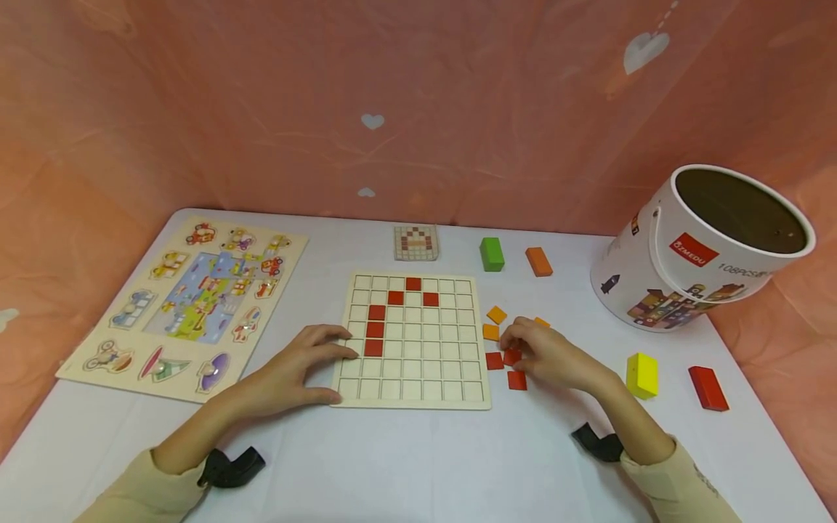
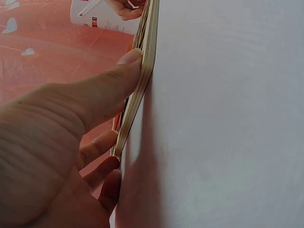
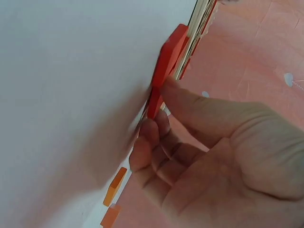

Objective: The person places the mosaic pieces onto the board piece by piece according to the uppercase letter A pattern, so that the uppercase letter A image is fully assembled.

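A square wooden grid board (image 1: pixel 431 349) lies on the table with several red square tiles (image 1: pixel 375 329) in its cells, forming a peaked line and a left column. My left hand (image 1: pixel 294 370) rests at the board's left edge, fingers extended and thumb by the near corner; the left wrist view shows the thumb (image 2: pixel 128 64) against the edge. Right of the board, my right hand (image 1: pixel 549 352) pinches a red tile (image 3: pixel 154 102) between thumb and curled fingers. Two more red tiles (image 1: pixel 495 361) lie beside it, and orange tiles (image 1: pixel 497 314) lie just behind, one partly hidden by the hand.
A small pattern card (image 1: pixel 415 243) lies behind the board. Green (image 1: pixel 492 254), orange (image 1: pixel 539 261), yellow (image 1: pixel 642 375) and red (image 1: pixel 708 388) blocks stand to the right, near a large white bucket (image 1: pixel 628 283). At left lies a wooden picture puzzle (image 1: pixel 216 370).
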Demonstrator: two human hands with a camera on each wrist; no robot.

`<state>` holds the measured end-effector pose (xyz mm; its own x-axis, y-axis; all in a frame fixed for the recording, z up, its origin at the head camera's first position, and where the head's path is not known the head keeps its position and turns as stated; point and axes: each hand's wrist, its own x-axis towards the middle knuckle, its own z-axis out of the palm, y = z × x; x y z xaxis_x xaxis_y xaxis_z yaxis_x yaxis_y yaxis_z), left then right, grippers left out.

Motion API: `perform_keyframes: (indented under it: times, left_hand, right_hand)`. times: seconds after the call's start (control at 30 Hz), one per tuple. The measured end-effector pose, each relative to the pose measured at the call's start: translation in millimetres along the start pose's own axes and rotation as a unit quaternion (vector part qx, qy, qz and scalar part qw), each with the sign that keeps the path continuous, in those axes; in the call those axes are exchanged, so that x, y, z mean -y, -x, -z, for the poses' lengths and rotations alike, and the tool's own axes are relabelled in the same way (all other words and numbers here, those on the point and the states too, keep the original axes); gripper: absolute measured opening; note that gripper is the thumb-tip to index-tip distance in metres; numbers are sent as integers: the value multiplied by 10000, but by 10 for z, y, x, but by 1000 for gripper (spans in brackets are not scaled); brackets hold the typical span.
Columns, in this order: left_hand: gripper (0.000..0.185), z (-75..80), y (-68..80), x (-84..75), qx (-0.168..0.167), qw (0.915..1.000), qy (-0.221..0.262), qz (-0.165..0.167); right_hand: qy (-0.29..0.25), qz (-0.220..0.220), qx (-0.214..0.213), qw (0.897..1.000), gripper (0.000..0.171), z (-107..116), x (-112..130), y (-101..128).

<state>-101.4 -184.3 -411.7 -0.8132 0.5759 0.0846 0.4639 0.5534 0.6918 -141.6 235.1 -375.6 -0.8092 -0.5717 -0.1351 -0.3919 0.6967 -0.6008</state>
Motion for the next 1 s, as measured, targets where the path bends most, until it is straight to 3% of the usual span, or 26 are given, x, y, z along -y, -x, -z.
perform_keyframes:
  times: [0.2,0.4,0.67,0.8,1.0]
  left_hand:
    - [55,8,1,-11,7,10000,25,22]
    - [55,13,3,-17,2,10000,26,22]
    - [55,5,7,-10,8,10000,84,35]
    - [55,0,10,-4,2,10000,65,18]
    - [55,-2,8,-1,4,10000,40,28]
  right_hand:
    - [-260,92,166,9995,26,28,-21,-11]
    - [-491,225,272,9982,14,67,-11,-88]
    - [-710,431,-57,9965,15,104,141,-578]
    - [-804,495,84,9955,14,93,250,-799]
    - [-528,458,211,9973,22,44,335,-965]
